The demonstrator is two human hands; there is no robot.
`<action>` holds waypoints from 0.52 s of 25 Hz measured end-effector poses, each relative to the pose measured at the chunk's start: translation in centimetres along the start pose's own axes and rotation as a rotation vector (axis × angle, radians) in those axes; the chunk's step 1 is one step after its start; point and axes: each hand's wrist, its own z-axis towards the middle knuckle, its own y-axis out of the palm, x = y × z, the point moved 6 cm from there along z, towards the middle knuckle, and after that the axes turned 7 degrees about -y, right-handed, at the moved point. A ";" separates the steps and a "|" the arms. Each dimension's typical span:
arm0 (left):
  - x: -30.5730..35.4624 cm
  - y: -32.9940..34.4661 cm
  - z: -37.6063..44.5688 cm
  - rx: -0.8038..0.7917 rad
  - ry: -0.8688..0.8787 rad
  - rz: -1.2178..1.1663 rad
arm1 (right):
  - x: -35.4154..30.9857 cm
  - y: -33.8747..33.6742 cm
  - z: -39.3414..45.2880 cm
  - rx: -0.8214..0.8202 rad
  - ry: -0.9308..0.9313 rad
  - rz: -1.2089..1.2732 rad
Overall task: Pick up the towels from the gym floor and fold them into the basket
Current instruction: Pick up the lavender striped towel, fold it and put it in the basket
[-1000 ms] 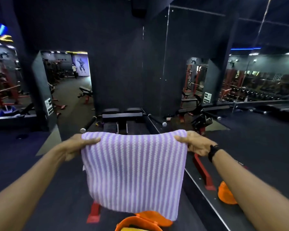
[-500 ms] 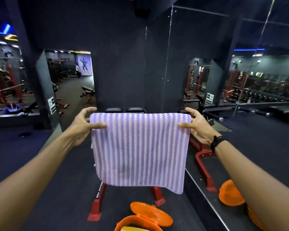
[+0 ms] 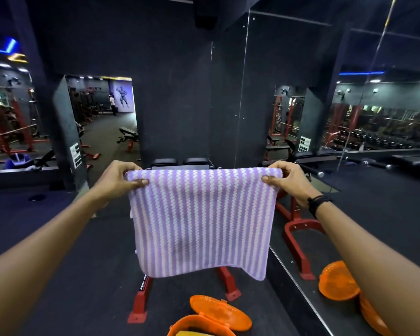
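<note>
A person stands in a dim gym with dark walls and mirrors, seen from a camera worn on the head, both bare arms stretched forward. Between the hands hangs a purple and white striped towel (image 3: 201, 221), held up at about chest height, off the floor, in the middle of the view.

The left hand (image 3: 118, 181) pinches the towel's top left corner, thumb in front and fingers curled behind the cloth. The right hand (image 3: 285, 181), with a black band at the wrist, pinches the top right corner in the same manner. The top edge is pulled nearly straight between them, and the cloth hangs in a flat sheet with its lower right corner dipping a little lower. Holding it by two corners likely lets its weight smooth it, so the edges can be matched for a clean fold.

Near the bottom edge, almost directly under the towel, sits an orange basket (image 3: 180, 326) with its hinged orange lid (image 3: 220, 312) flipped open on the far side; something yellow shows inside. Its position below the hands suggests the folded towel can be lowered straight in.

Behind the towel stands a bench on a red frame (image 3: 141, 301). A mirror (image 3: 325, 214) on the right repeats the basket and frame.
</note>
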 end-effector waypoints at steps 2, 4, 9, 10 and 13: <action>-0.1 0.3 -0.7 -0.124 -0.028 -0.092 | -0.1 0.1 -0.7 -0.075 0.026 0.110; -0.2 0.8 -1.3 -0.192 -0.044 -0.133 | 0.3 0.3 -1.3 -0.126 0.072 0.160; -1.4 1.6 -1.8 -0.224 -0.119 -0.141 | 2.1 1.0 -2.2 -0.221 0.153 0.147; -1.8 1.8 -2.1 -0.262 -0.147 -0.121 | 2.3 1.3 -2.7 -0.261 0.178 0.124; -1.3 1.6 -2.2 -0.359 -0.202 -0.066 | 1.2 1.3 -2.3 -0.370 0.230 0.114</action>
